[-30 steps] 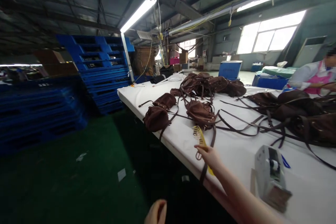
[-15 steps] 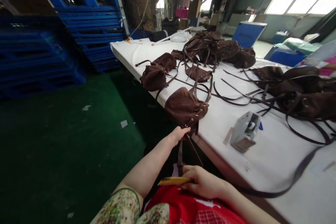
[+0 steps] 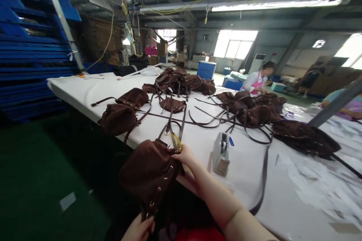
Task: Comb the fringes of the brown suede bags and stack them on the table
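Note:
My right hand (image 3: 185, 157) is closed on the top edge of a brown suede bag (image 3: 147, 173) and also holds a yellow comb (image 3: 176, 142) that sticks up from the fingers. The bag hangs off the near edge of the white table (image 3: 249, 173). My left hand (image 3: 138, 228) is at the bottom of the view, fingers curled round the bag's lower end where a strap and studs hang. Long brown straps (image 3: 181, 120) run from the bag back across the table.
Several more brown bags (image 3: 118, 118) and loose straps lie across the table. A grey tape dispenser (image 3: 221, 153) stands just right of my right hand. Blue pallets (image 3: 25, 52) are stacked at the left. Other people (image 3: 258, 79) work at the far right.
The bag has been pulled off the table edge and now hangs between my hands. My right hand with the comb rose from my lap to the bag's top; my left dropped to its bottom.

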### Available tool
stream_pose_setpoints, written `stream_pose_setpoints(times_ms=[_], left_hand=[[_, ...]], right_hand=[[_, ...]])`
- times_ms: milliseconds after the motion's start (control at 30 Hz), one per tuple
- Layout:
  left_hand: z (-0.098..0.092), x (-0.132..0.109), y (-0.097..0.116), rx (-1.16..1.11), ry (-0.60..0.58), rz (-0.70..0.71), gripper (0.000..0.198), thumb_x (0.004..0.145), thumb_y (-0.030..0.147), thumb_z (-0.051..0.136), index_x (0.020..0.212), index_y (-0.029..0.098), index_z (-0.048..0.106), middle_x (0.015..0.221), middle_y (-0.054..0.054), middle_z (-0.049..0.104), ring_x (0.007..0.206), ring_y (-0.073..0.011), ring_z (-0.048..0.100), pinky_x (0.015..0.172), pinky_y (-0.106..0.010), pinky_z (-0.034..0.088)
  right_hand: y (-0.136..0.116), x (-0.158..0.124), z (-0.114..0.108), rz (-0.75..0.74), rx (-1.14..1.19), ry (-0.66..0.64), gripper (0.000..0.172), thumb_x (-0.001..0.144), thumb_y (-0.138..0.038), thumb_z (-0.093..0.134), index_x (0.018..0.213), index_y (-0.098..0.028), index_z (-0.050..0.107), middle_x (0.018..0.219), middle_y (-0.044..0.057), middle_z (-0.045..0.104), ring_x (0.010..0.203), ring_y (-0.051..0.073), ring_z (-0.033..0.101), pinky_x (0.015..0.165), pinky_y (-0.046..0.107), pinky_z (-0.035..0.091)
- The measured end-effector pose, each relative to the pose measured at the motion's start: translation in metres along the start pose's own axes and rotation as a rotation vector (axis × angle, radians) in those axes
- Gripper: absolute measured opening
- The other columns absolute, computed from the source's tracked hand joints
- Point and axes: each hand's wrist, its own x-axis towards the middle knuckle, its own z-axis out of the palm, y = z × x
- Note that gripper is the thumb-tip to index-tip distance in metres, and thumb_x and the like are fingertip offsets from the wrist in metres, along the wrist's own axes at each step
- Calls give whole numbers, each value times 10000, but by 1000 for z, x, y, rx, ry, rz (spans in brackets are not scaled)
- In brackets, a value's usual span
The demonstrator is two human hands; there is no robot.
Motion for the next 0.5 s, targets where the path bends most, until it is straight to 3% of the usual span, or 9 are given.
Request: stream_pose_setpoints(times_ms=[67, 133, 200, 233, 267, 333, 367, 433, 500], left_hand=[[-4, -1, -10, 9, 5, 8, 569, 542, 694, 659, 706, 162, 546, 514, 19, 542, 323, -50, 324, 333, -197, 218], [-15, -11, -12, -11, 48, 19, 552, 544, 667, 690, 705, 153, 569, 575, -9, 598, 395, -94, 456, 383, -223, 348], [-35, -29, -8, -118, 184, 51, 544, 572, 560, 745, 913, 156, 616, 840, -62, 689, 706, -176, 640, 611, -260, 501], [-46, -41, -5, -210, 294, 67, 577, 607, 505, 749, 1053, 171, 595, 1055, -91, 672, 936, -210, 642, 771, -283, 513], [-57, -54, -3, -298, 388, 43, 579, 674, 487, 709, 1140, 175, 561, 1198, -120, 615, 1091, -229, 593, 878, -312, 488], [-75, -79, 2, -481, 497, -4, 537, 800, 512, 571, 1205, 162, 518, 1275, -161, 559, 1174, -243, 550, 936, -367, 468], [-80, -90, 3, -547, 494, 3, 534, 838, 538, 507, 1216, 160, 513, 1273, -167, 559, 1163, -239, 559, 930, -375, 476], [-80, -104, 0, -645, 412, -4, 595, 840, 620, 448, 1187, 148, 548, 1195, -173, 610, 1087, -245, 603, 871, -376, 508], [-68, -108, -9, -684, 360, 17, 592, 796, 611, 537, 1142, 132, 585, 1076, -153, 666, 986, -237, 641, 799, -350, 528]], right_hand=[[-13, -4, 14, -17, 11, -9, 250, 647, -205, 686, 880, -122, 649, 795, 57, 698, 727, 193, 648, 608, 248, 491], [-27, -17, 23, -52, 32, -40, 203, 705, -167, 596, 898, -137, 652, 816, 38, 699, 748, 174, 644, 633, 235, 496], [-39, -40, 29, -138, 36, -73, 283, 733, -170, 551, 1001, -165, 638, 942, 33, 690, 864, 178, 631, 731, 248, 502], [-42, -55, 33, -203, 32, -86, 345, 728, -174, 556, 1066, -183, 623, 1033, 35, 669, 950, 188, 609, 810, 264, 490], [-43, -71, 36, -370, -9, -64, 420, 712, -181, 578, 1132, -189, 602, 1118, 50, 637, 1016, 203, 585, 876, 284, 471], [-37, -105, 45, -653, -80, -103, 511, 713, -182, 592, 1223, -183, 559, 1244, 88, 558, 1105, 225, 539, 954, 309, 431], [-31, -122, 51, -743, -112, -191, 499, 727, -183, 588, 1226, -181, 560, 1226, 98, 557, 1082, 222, 550, 935, 305, 441], [-16, -153, 64, -859, -197, -498, 479, 750, -183, 579, 1229, -193, 562, 1183, 96, 566, 1011, 209, 583, 875, 289, 467], [-2, -176, 78, -902, -289, -831, 450, 761, -191, 581, 1210, -205, 574, 1134, 84, 580, 924, 189, 611, 815, 272, 481]])
